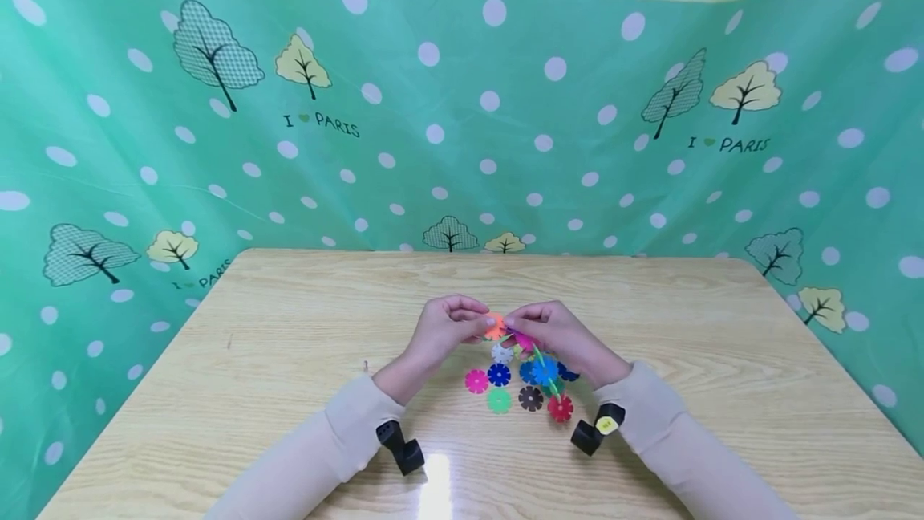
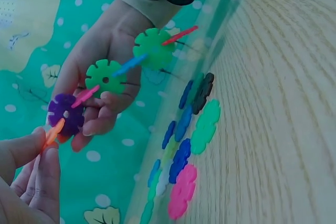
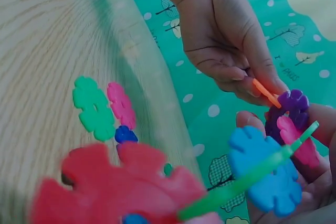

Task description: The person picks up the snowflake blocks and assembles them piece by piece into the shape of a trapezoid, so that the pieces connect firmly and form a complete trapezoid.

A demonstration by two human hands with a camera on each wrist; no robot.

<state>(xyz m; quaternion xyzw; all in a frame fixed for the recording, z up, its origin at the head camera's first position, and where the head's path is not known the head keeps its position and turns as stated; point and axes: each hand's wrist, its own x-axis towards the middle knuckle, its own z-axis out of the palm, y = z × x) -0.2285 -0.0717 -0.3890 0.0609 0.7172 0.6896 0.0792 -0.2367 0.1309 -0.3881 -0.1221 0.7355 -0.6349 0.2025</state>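
Notched red disc (image 3: 115, 187) | left fingers (image 2: 47, 177): pinching orange disc (image 1: 495, 326) | right fingers (image 2: 98, 124): gripping purple disc (image 2: 59, 109)

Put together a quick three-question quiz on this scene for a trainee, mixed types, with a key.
1. Multiple choice: which disc does the left hand pinch?
A. brown disc
B. orange disc
C. white disc

2. True or false: the red disc forms one end of the chain.

3. Short answer: which disc links the two green discs in the chain?

Key:
1. B
2. True
3. The blue disc
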